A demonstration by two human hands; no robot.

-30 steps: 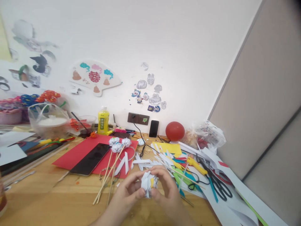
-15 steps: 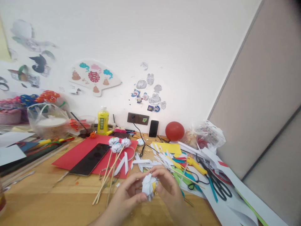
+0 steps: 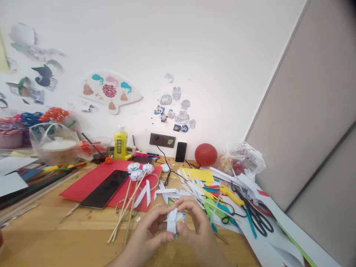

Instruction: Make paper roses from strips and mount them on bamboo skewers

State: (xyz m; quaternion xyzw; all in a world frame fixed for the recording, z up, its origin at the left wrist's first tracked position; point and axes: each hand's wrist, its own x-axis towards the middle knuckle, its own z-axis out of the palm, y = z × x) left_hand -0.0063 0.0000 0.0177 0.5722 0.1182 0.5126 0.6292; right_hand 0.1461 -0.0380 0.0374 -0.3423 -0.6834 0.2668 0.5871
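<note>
Between both hands, near the table's front, is a folded white paper piece with a bit of yellow on its right side. My left hand grips it from the left, thumb low and fingers curled behind. My right hand holds its right side, with the thumb pressed on the front and the fingers arched over the top. Left of the hands, several wooden sticks lean on red paper; white paper balls sit at their upper ends.
A dark tablet lies on the red paper. Paper strips, a yellow glue gun and black scissors spread to the right. A yellow bottle, phone and red balloon stand along the wall.
The paper piece has turned a little between my fingers, and less yellow shows. My right thumb has shifted left across its front. The whole view has moved slightly.
</note>
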